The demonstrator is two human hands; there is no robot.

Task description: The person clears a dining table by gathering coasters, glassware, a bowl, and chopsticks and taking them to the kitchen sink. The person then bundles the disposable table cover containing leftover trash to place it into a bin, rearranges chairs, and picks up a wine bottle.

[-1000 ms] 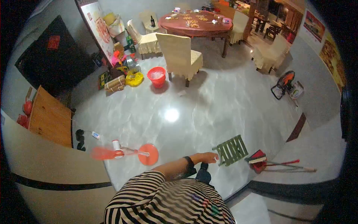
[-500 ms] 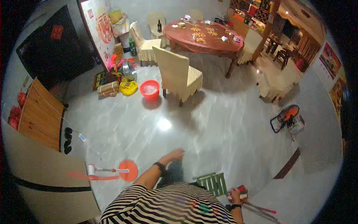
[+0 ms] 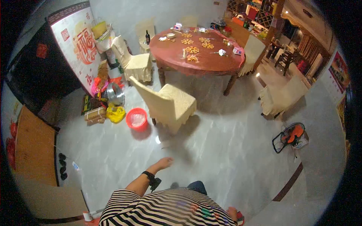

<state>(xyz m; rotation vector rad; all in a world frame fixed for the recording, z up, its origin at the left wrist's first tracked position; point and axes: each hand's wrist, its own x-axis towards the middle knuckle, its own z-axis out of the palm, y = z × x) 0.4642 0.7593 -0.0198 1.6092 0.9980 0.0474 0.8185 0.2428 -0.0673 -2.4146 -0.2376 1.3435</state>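
Note:
My left hand (image 3: 164, 162) is held out over the grey floor, fingers curled in, and I see nothing in it. A black band (image 3: 150, 175) with a dark box-like piece is around that wrist. My right hand (image 3: 232, 213) is low at my side, mostly cut off by my striped shirt and the frame's bottom edge. It is closed on a red-and-white object (image 3: 240, 216), of which only a small part shows; its kind is unclear. The red plastic basket (image 3: 137, 123) ahead on the floor, holding a pale bag, is nearest my left hand.
A cloth-covered chair (image 3: 171, 101) stands ahead, before the round red-covered table (image 3: 162, 56) with patterned pieces on it. At left are a yellow bag (image 3: 115, 114), tied boxes (image 3: 95, 114) and a wooden cabinet (image 3: 36, 141). An orange-centred fan (image 3: 293, 134) is at right.
My view has moved forward: the chair, basket and table are closer. The green slatted stool and most of the orange-based stick appliance have left view. My right hand is now lower in frame.

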